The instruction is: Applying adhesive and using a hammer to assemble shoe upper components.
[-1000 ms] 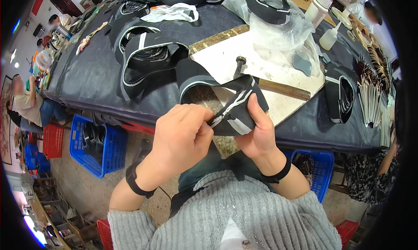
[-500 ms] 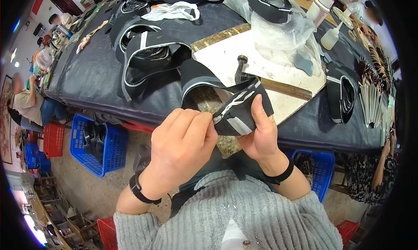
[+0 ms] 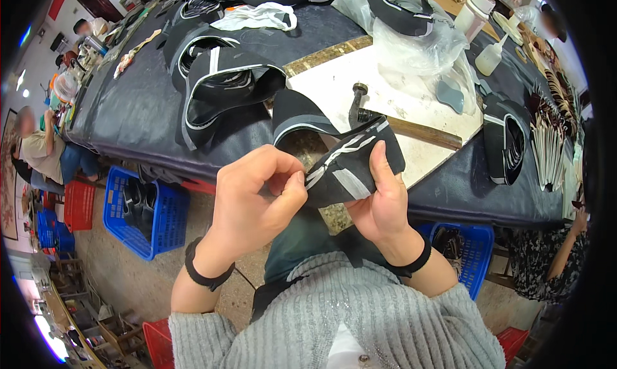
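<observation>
A black shoe upper [image 3: 350, 170] with white strips and a grey-white patch is in my right hand [image 3: 382, 198], the thumb lying along its top side and the fingers beneath. Beside the near left end of this upper, my left hand [image 3: 254, 198] is closed in a pinch, thumb against bent forefinger. Whatever is between those fingertips is too small to make out. Just beyond the upper lies a hammer [image 3: 411, 130] with a dark metal head and wooden handle, resting on a white board [image 3: 334, 73].
Several stacked black uppers [image 3: 225, 80] stand to the left on the dark padded table [image 3: 128, 121]. Past the board are a plastic bag [image 3: 411, 51], a white bottle [image 3: 474, 14] and a squeeze bottle [image 3: 490, 57]. Blue baskets [image 3: 170, 221] sit below; people work at both sides.
My left hand has drawn back slightly left from the upper and turned, its thumb now showing. The upper's near left end is more exposed. My right hand keeps its hold.
</observation>
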### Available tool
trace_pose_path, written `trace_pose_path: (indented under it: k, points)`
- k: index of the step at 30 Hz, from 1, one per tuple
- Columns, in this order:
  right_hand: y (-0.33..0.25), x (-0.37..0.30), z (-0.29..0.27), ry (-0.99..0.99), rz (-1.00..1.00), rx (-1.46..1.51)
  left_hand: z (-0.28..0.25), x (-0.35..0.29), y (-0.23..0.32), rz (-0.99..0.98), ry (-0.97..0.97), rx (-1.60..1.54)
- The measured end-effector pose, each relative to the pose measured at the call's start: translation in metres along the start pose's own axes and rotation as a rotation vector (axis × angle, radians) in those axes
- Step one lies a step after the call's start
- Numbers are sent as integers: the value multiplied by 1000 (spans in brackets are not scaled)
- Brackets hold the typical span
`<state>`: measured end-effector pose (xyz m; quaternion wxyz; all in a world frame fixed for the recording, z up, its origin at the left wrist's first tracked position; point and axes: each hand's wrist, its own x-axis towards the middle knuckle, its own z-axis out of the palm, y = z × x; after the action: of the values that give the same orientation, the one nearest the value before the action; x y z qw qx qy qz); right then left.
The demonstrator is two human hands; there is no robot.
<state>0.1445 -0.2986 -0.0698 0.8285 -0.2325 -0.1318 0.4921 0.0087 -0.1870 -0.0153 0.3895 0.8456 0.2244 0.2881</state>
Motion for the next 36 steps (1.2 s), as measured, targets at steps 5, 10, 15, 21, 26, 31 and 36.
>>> trace_pose_path:
  k: [5,10,15,21,26,31,36]
  points:
    - [1,0,5,43,-33,-84,2,3,4,442,92,383]
    - [2,1,8,38,-75,-118,6,3,-4,476,129,476]
    - [0,2,8,52,-19,-18,-3,2,-9,30,-28,-119]
    - [6,0,11,42,-61,-133,1,7,-7,283,55,189]
    - [32,-2,23,58,-99,-249,14,-5,13,-184,173,-481]
    - [16,-24,29,-283,214,-509,-47,-1,27,-106,169,-181]
    - [-18,-21,34,-1091,523,-963,-145,-84,52,-147,69,-314]
